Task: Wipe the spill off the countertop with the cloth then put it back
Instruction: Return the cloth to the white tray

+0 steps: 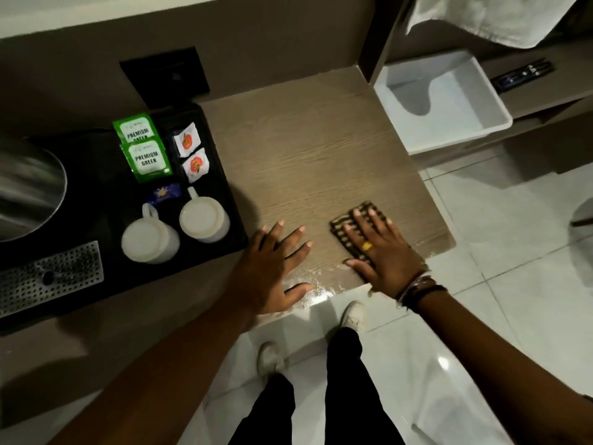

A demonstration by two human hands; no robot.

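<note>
A dark brown cloth with a pale checked pattern (348,224) lies flat on the wooden countertop (308,149) near its front right corner. My right hand (382,248) presses flat on top of the cloth, fingers spread, a yellow ring on one finger. A wet shiny spill (317,285) glistens along the front edge of the countertop, between both hands. My left hand (272,264) rests flat on the countertop to the left of the cloth, fingers apart, holding nothing, its thumb at the spill.
A black tray (237,200) at the left holds two upturned white cups (203,220), green tea packets (146,155) and sachets. A metal kettle (29,187) and drip grate (51,277) sit further left. An open white drawer (442,101) stands at the right. White tiled floor lies below.
</note>
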